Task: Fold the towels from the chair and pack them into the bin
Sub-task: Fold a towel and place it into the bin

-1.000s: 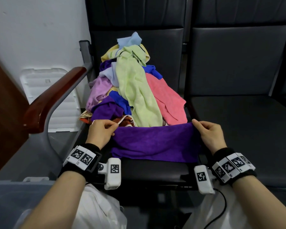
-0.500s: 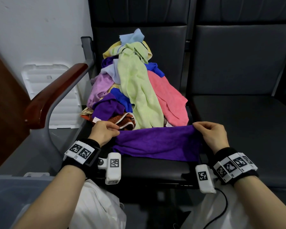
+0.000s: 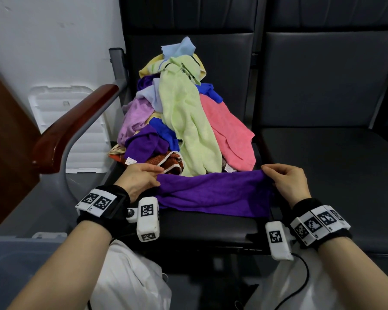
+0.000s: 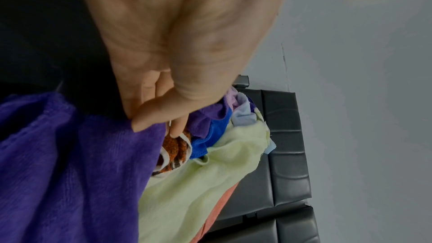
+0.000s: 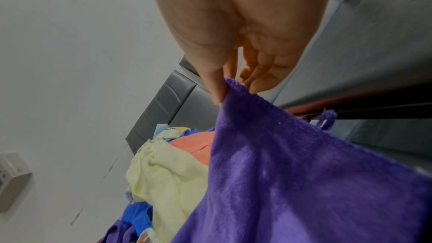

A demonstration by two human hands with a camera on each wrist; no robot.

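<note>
Head view showed the left hand (image 3: 141, 180) and right hand (image 3: 286, 182) each pinching a far corner of the purple towel (image 3: 213, 193) on the chair seat (image 3: 202, 227); folding evenly probably needed both corners level and taut.

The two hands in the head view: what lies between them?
In the head view, only the purple towel spans between the left hand and the right hand; each pinches one of its far corners, above the black seat.
</note>
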